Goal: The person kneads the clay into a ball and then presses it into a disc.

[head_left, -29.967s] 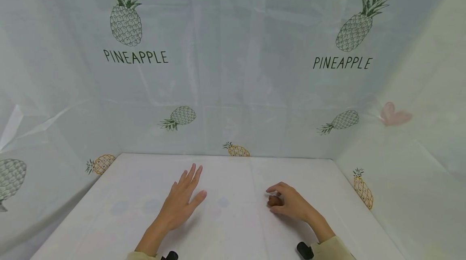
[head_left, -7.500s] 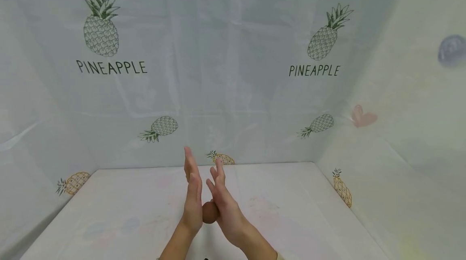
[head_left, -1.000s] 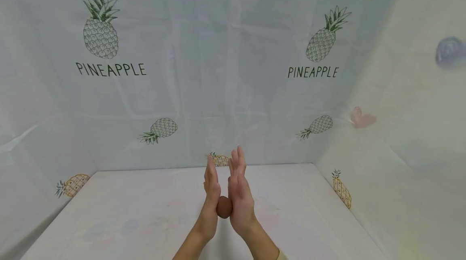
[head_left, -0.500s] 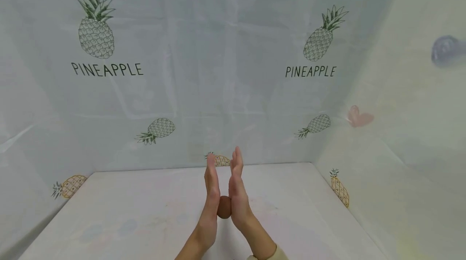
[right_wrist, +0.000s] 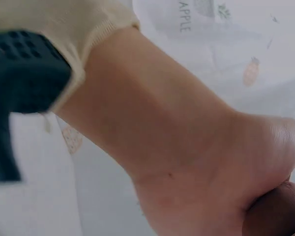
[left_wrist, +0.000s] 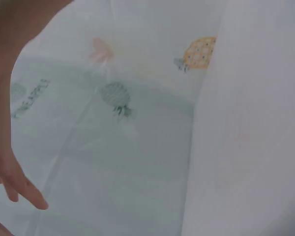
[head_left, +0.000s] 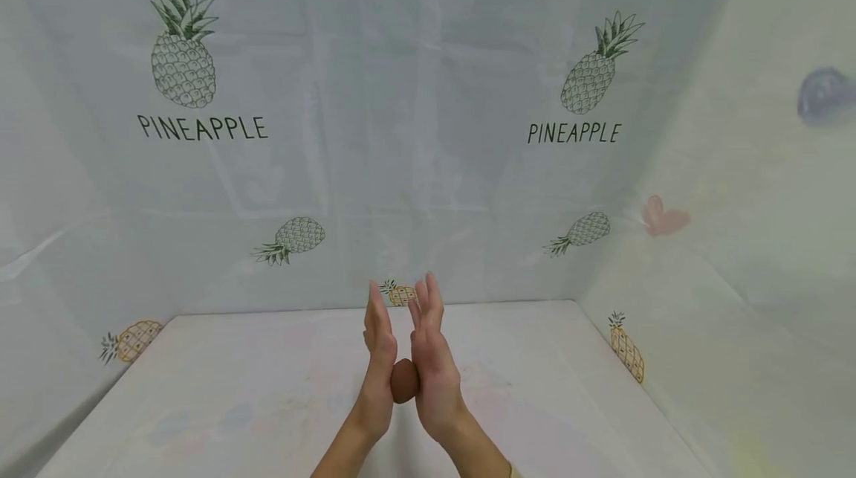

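A smooth brown clay ball (head_left: 404, 381) is pressed between two palms above the table, near the base of the hands. My left hand (head_left: 377, 381) stands upright with straight fingers and touches the ball's left side. Facing it, my right hand (head_left: 436, 378) lies against the ball's right side, its fingers pointing up and slightly spread. The right wrist view shows part of the clay ball (right_wrist: 274, 214) against the palm, with a fine crease on its surface. In the left wrist view a hand shows along the left edge, and the ball is hidden.
The table (head_left: 234, 374) has a white covering with faint smudges. A pale curtain (head_left: 455, 158) printed with pineapples rises behind it and at both sides. A dark device (right_wrist: 29, 73) sits at the right wrist by a cream sleeve (right_wrist: 103, 29).
Thirty seconds ago my right hand was at an irregular brown lump on the table; now a round ball sits between both palms. Over the last half second hands and ball shifted slightly left.
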Available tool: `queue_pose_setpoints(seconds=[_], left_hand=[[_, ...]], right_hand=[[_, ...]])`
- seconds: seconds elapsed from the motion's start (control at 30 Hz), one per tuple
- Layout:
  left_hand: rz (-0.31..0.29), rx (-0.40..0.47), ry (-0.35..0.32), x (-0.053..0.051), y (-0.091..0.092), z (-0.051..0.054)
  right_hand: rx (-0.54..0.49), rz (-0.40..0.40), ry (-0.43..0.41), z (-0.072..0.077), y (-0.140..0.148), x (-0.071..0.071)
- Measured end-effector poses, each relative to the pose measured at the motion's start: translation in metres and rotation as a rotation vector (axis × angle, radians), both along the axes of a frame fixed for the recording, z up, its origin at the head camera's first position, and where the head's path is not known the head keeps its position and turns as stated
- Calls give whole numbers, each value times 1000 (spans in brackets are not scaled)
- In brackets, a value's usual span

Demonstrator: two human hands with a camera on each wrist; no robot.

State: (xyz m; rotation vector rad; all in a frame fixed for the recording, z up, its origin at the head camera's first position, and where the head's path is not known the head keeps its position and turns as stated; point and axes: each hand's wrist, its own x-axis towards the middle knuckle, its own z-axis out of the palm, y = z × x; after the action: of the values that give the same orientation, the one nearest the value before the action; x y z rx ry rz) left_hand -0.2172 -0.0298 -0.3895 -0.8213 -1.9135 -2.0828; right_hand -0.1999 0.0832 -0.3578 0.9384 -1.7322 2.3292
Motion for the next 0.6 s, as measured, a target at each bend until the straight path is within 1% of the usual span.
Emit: queue_pose_setpoints(seconds=[0.1, 0.17, 0.23, 0.3, 0.4, 0.47, 0.53, 0.6], left_hand=[[-54, -12, 15, 5, 9, -3], [-89, -21, 30, 10, 13, -2], [-121, -29, 50, 15, 16, -1], [-137, -44, 82, 19, 17, 0], [-131, -60, 153, 23, 17, 2], [-100, -65, 174, 23, 15, 4], [-65, -57, 151, 21, 11, 6], [-39, -31, 99, 18, 6, 9]], right_hand=[[-38, -67, 53, 1, 9, -7], [-54, -115, 77, 1, 14, -12], [-68, -153, 81, 1, 19, -18], [-75, -167, 71, 0, 22, -24], [-67, -140, 22, -5, 22, -29], [-49, -94, -21, -8, 19, -29], [-17, -40, -82, -11, 13, -27], [21, 1, -142, -13, 6, -22]])
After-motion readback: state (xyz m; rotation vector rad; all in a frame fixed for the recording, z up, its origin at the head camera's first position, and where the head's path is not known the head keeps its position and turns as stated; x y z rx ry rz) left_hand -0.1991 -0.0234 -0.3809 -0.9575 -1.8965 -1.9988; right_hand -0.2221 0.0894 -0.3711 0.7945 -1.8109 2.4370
